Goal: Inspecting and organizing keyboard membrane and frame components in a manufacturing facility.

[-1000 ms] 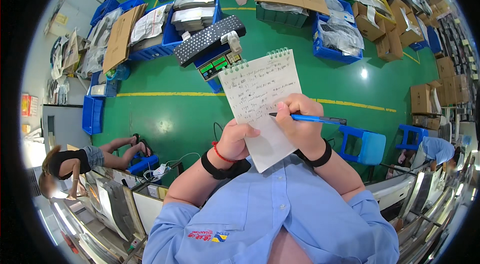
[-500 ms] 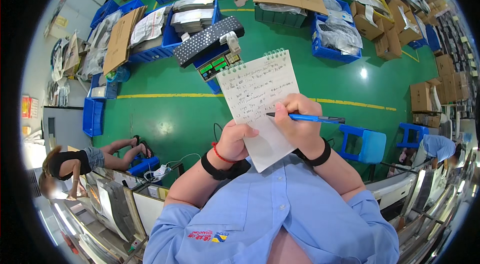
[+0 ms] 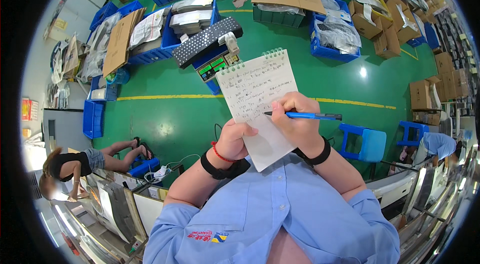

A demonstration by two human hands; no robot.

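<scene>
Pointing left, the blue pen [image 3: 314, 116] lies nearly crosswise.

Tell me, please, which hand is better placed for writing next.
Probably the right hand: it holds the blue-and-black pen over the spiral notepad; the left hand grips the notepad's left side.

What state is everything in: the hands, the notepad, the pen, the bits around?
Notepad: open, partly written on
Pen: tip exposed, at the notepad
Left hand: closed on the notepad
Right hand: closed around the pen
Digital display: lit green
Nearer blue stool: upright
Blue crate ahead, right: filled
</scene>
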